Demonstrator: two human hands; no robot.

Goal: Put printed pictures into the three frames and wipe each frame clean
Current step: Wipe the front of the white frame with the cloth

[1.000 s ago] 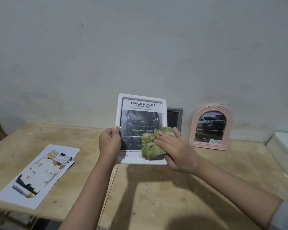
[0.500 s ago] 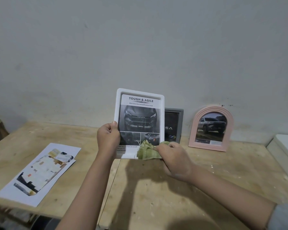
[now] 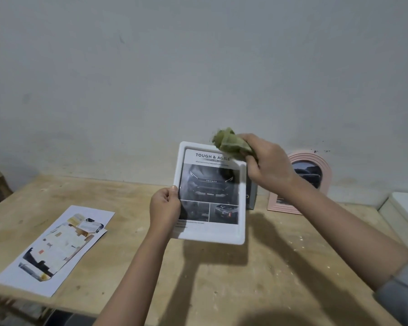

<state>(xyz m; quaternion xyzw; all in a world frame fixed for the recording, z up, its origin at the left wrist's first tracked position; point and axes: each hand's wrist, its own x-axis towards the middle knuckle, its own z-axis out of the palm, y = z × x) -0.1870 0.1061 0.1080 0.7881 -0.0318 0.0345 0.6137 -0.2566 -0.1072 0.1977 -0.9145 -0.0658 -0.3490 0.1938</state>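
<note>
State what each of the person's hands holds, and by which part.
The left hand grips the white frame at its left edge. The right hand clutches a bunched green cloth at the frame's top right corner.

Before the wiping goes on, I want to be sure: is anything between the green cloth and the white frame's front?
Nothing visible: the right hand holds the green cloth at the white frame top right corner; the left hand grips only its left edge.
</note>
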